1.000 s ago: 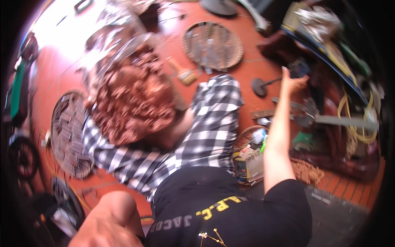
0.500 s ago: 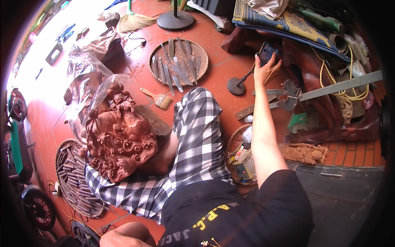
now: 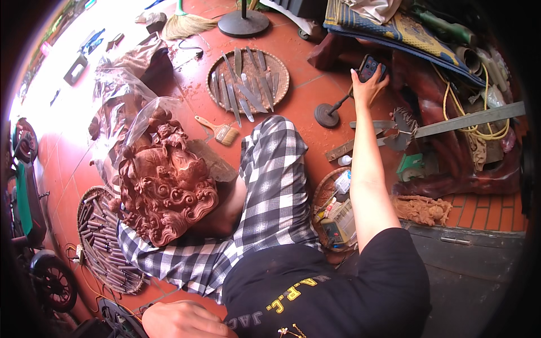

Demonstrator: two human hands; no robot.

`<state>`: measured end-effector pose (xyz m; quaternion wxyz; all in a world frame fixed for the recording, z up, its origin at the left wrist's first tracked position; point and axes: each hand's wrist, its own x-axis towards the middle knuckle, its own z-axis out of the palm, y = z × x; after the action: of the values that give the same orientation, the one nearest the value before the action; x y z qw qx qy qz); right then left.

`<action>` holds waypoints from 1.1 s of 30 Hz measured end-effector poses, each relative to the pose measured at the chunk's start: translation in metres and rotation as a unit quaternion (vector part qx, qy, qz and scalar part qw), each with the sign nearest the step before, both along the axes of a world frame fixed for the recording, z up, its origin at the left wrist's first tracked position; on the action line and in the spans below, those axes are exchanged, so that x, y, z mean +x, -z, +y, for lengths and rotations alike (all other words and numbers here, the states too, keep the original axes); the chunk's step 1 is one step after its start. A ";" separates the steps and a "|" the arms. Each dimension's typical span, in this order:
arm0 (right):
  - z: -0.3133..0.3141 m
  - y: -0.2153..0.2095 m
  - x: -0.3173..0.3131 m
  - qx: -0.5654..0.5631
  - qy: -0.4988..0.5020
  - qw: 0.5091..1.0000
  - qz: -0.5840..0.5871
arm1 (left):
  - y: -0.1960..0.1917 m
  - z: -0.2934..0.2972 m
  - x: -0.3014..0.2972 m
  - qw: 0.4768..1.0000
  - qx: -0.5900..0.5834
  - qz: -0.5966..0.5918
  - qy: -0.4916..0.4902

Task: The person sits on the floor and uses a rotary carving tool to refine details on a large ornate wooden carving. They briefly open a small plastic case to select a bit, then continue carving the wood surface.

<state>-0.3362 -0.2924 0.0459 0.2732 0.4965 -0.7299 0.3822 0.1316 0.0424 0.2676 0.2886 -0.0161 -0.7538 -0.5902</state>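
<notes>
Right hand (image 3: pixel 369 90) spread around the phone (image 3: pixel 370 69), upper right, can't tell if gripping; left hand (image 3: pixel 183 320) bottom edge, can't tell either.

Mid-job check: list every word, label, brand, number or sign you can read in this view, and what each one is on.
Black shirt: yellow block lettering with a fainter grey line beside it; printed wording is not copied out here.
Phone at the right hand: any screen text is too small to read.
Tan boxy device: markings too small to read.
No other readable text stands out.
</notes>
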 end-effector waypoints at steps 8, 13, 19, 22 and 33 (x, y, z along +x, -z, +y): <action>-0.004 -0.006 -0.011 -0.023 -0.024 0.999 -0.002 | 0.005 -0.007 -0.004 1.000 0.016 -0.005 -0.005; 0.008 0.000 0.032 -0.126 -0.072 0.984 0.106 | 0.008 0.003 0.007 0.998 0.051 0.002 -0.026; 0.100 0.025 0.111 0.006 -0.226 0.970 -0.094 | 0.066 0.018 0.003 0.977 0.150 0.007 -0.152; 0.130 0.056 0.156 0.142 -0.322 0.919 -0.175 | 0.087 0.025 -0.010 0.949 0.154 -0.109 -0.252; 0.142 0.086 0.205 0.241 -0.446 0.860 -0.056 | 0.064 0.014 -0.045 0.827 0.245 0.454 -0.224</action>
<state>-0.1312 -0.1501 -0.0397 -0.0956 0.7969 -0.5142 0.3024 0.0865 0.0559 0.2037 0.7169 -0.0424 -0.3515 -0.6006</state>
